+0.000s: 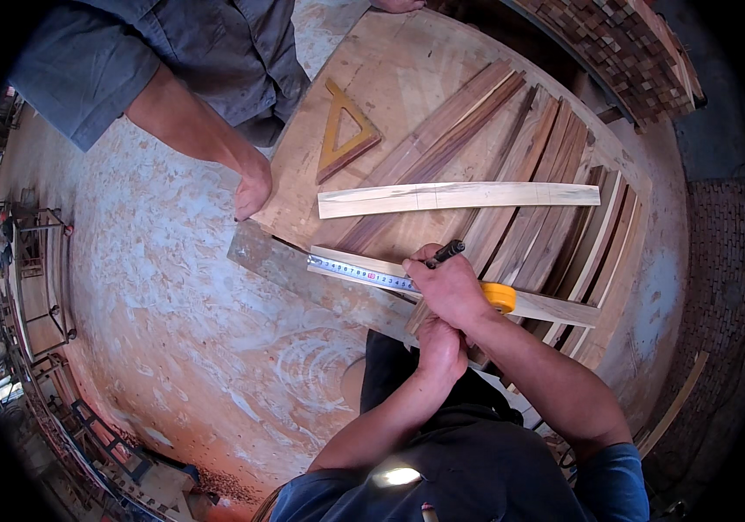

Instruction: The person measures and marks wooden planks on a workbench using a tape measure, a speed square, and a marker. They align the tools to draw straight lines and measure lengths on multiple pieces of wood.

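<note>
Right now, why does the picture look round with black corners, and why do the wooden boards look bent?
In the head view, the fisheye lens leaves a black rim and curves straight edges, so the pale wooden strip bows slightly. Light is even and soft, with a bright glare patch on the person's dark blue shirt. The right hand holding the black marker looks sharp.

Chipboard floor [172, 296] (pale, dusty); stacked wood blocks [642, 52] top right.

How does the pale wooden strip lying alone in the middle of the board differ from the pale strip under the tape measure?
The upper pale wooden strip lies bare and untouched; the lower pale wooden strip carries the yellow tape measure, with the right hand on it holding a black marker. The upper shows whole; the lower is partly hidden. Both lie across the dark slats.
</note>
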{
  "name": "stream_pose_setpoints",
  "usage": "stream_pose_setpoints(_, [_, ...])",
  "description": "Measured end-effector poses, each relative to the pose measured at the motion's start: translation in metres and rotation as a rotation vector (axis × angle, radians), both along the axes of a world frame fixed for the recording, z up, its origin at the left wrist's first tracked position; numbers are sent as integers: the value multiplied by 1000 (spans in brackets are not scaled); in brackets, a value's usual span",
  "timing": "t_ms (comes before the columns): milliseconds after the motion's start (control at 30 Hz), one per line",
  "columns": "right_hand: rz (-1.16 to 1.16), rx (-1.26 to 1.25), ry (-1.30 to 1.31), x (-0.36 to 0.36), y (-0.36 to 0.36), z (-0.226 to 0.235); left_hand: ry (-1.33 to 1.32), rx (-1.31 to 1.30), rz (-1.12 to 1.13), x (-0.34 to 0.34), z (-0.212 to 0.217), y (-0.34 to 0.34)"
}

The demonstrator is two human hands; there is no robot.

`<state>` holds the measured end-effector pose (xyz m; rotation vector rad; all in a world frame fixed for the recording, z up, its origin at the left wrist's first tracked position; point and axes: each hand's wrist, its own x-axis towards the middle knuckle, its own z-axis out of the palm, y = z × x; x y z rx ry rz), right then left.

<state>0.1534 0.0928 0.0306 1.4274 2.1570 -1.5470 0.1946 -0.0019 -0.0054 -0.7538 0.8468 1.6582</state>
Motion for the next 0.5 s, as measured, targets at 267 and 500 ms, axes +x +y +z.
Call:
stream_pose_setpoints(267, [-16, 9, 25, 1, -1, -2, 17, 2, -2, 0, 2, 0])
stream_pose_setpoints(500, [-208, -202, 144, 4, -2, 0, 26, 22, -8, 0, 6, 2])
